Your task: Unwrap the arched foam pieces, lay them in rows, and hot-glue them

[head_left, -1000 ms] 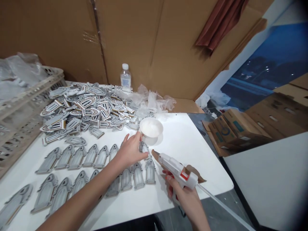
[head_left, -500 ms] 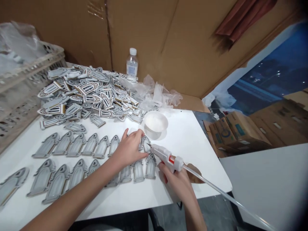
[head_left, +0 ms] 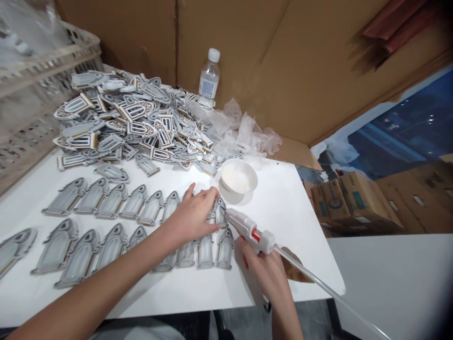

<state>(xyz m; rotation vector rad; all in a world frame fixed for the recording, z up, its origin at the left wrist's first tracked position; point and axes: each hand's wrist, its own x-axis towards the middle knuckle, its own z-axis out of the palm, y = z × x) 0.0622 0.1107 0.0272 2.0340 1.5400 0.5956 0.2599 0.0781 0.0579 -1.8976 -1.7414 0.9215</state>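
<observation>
My left hand (head_left: 194, 214) lies on the white table (head_left: 283, 208), fingers pressed down on a small grey arch-shaped piece (head_left: 220, 212) at the right end of the upper row. My right hand (head_left: 264, 269) grips a white glue gun (head_left: 249, 229) with a clear glue stick trailing behind it. The gun's nozzle touches that same piece. Two rows of grey arch-shaped pieces (head_left: 113, 200) run leftward across the table in front of me.
A big heap of loose arch pieces (head_left: 134, 118) fills the back of the table. Close by are a white bowl (head_left: 239, 177), a water bottle (head_left: 208, 80), crumpled plastic (head_left: 244, 134) and a slatted crate (head_left: 42, 94) at left. Cardboard boxes (head_left: 350, 198) stand beyond the right edge.
My right hand has brought the glue gun forward and left until its nozzle reaches the piece under my left fingers. The view has shifted, so everything sits further right.
</observation>
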